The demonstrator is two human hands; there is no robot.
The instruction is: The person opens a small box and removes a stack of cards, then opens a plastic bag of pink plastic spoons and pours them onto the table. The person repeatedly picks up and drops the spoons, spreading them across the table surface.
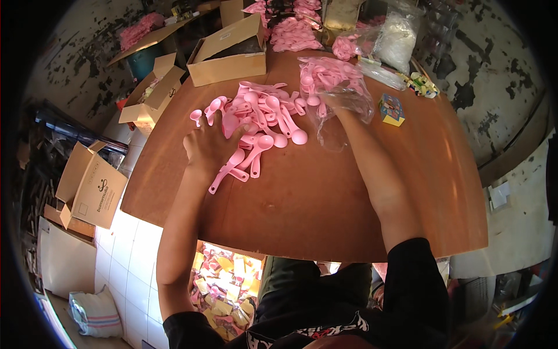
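A heap of pink plastic scoop spoons (264, 113) lies on the brown table. My left hand (206, 142) rests at the heap's left side, thumb and fingers spread apart around some spoons. A few spoons lie just right of its wrist, handles toward me. My right hand (337, 104) reaches to a clear plastic bag (332, 138) beyond the heap's right side. Pink spoons (331, 72) fill the far part of that bag. Its film and the spoons hide my right fingers, so their grip does not show.
An open cardboard box (229, 67) stands at the table's far left. A small blue and yellow box (392, 110) sits right of the bag. Filled bags of pink spoons (293, 36) lie at the back. Below the near edge stands a carton of packets (226, 285).
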